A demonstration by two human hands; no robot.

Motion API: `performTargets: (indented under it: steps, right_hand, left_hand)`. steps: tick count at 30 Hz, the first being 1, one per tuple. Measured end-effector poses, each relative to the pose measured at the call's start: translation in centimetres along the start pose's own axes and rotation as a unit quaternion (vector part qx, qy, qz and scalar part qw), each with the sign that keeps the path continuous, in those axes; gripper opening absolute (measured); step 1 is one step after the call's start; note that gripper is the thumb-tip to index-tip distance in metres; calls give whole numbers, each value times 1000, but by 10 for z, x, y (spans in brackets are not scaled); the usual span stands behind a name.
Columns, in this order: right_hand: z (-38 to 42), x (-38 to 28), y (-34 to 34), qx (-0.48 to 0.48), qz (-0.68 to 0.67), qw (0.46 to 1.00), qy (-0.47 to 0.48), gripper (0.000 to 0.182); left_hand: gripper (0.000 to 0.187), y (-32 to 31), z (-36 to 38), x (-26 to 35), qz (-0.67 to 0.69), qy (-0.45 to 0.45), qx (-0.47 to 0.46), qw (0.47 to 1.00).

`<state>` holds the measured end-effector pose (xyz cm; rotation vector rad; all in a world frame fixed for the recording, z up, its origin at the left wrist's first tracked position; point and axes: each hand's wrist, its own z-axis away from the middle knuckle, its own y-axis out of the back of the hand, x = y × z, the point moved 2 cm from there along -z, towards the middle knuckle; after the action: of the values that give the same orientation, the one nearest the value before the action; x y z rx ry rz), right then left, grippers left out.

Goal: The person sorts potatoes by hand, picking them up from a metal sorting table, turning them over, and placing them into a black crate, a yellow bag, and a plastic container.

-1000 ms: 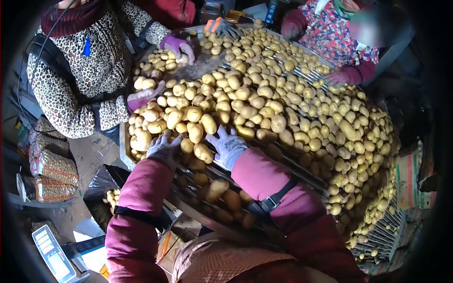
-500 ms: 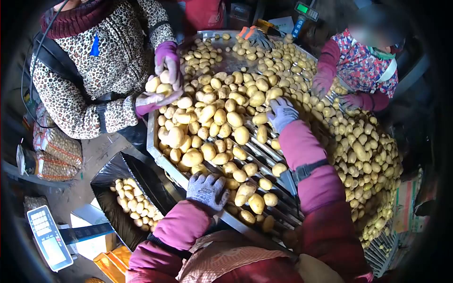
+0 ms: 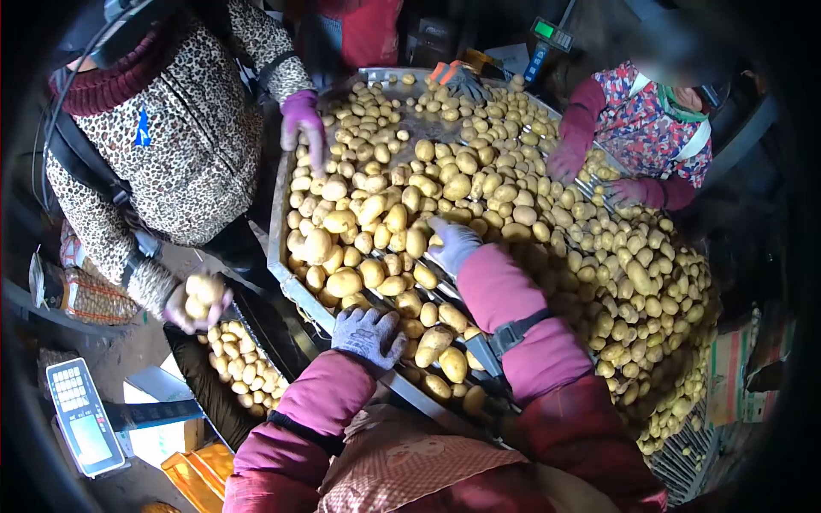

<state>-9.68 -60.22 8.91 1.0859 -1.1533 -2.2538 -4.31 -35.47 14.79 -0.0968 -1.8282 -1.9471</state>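
Observation:
A big heap of potatoes (image 3: pixel 637 278) covers a metal sorting table (image 3: pixel 299 295) with slatted bars near me. My left hand (image 3: pixel 368 336), in a grey glove, rests at the table's near edge, fingers spread and nothing in it. Gloved too, my right hand (image 3: pixel 455 246) reaches into the middle of the potatoes; its fingers touch them, and whether it grips one is hidden. Across on the left, a co-worker's hand (image 3: pixel 198 308) holds several potatoes over a black-lined box (image 3: pixel 188 359), while that person's other hand (image 3: pixel 304 128) is at the table's edge.
A second co-worker at the right has both gloved hands (image 3: pixel 569 158) on the potatoes. Another gloved hand (image 3: pixel 462 81) is at the far edge. A scale display (image 3: pixel 85 415) stands lower left, another (image 3: pixel 552 34) at the back. Filled net sacks (image 3: pixel 98 295) lie at the left.
My right hand has moved left and nearer to me across the potatoes. The left co-worker's hand has carried potatoes from the table to above the box. My left hand has hardly moved.

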Motion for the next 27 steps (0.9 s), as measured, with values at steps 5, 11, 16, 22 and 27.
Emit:
performTargets:
  steps: [5, 11, 16, 22, 27]
  right_hand:
    - [73, -26, 54, -7, -613, 779, 133, 53]
    - [123, -61, 59, -18, -525, 816, 239, 49]
    - [92, 67, 86, 325, -320, 888, 49, 47]
    - [125, 86, 66, 254, 100, 953, -131, 65]
    - [178, 53, 36, 131, 158, 975, 81, 54]
  left_hand:
    - [33, 6, -7, -7, 320, 116, 10, 940]
    - [59, 22, -31, 44, 890, 150, -39, 428]
    - [39, -30, -13, 43, 931, 116, -135, 319]
    - [47, -43, 0, 60, 913, 117, -163, 355]
    - [40, -35, 7, 74, 914, 105, -168, 353]
